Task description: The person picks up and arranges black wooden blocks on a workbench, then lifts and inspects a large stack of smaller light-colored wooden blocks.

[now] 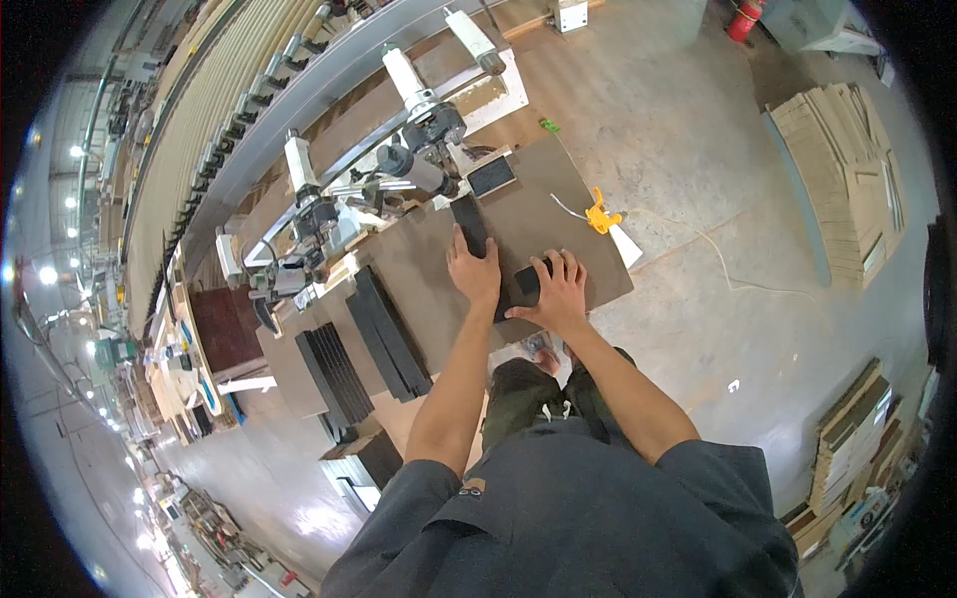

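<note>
Grips a black strip [468, 221] between thumb and fingers of the left hand [474, 274], on the brown tabletop [543, 209] beside the machine [435, 125]. Clasps a black block [529, 279] in the right hand [561, 301], nearer the tabletop's right edge.

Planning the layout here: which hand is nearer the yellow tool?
Right. The right hand is below and left of the yellow tool in the picture; the left hand is farther left, at a black strip.
</note>
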The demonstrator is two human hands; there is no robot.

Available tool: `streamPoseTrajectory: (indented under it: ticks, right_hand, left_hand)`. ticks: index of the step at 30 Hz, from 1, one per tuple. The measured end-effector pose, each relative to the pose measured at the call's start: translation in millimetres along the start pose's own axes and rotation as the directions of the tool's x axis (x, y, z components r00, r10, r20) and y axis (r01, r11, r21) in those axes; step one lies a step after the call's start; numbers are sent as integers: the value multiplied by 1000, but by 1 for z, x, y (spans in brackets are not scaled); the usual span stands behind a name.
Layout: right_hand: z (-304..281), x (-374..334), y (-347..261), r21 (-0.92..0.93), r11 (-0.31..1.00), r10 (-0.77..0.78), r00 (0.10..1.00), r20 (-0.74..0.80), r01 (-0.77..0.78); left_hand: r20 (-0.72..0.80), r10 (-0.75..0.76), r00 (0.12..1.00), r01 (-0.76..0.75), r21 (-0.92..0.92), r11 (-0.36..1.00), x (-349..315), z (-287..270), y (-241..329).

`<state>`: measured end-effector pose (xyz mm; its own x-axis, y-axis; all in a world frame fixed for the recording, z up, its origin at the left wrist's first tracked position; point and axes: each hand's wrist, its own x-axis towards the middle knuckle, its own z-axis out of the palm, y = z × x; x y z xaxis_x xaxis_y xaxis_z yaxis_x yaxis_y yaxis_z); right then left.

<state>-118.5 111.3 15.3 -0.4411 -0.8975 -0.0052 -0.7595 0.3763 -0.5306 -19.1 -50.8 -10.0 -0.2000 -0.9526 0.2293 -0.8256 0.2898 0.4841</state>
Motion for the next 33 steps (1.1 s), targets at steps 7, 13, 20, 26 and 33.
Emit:
streamPoseTrajectory:
  ticks: [7,13,20,26,33]
  right_hand:
    - [1,-1,1,85,996,-30,999,-16,31]
    - [11,1,-2,-6,999,41,999,33,-41]
    - [20,6,-5,-52,991,124,991,57,-121]
    - [17,7,-4,-80,991,114,988,99,-106]
    - [14,4,-3,-100,989,123,987,100,-113]
  left_hand:
    - [-17,-98,995,96,-64,993,16,-5,9]
    - [17,-6,1000,7,-33,999,30,14,3]
    - [5,38,999,-38,-102,994,30,40,-19]
    - [93,63,994,-59,-53,997,30,39,-23]
    - [117,92,989,-96,33,995,27,43,-11]
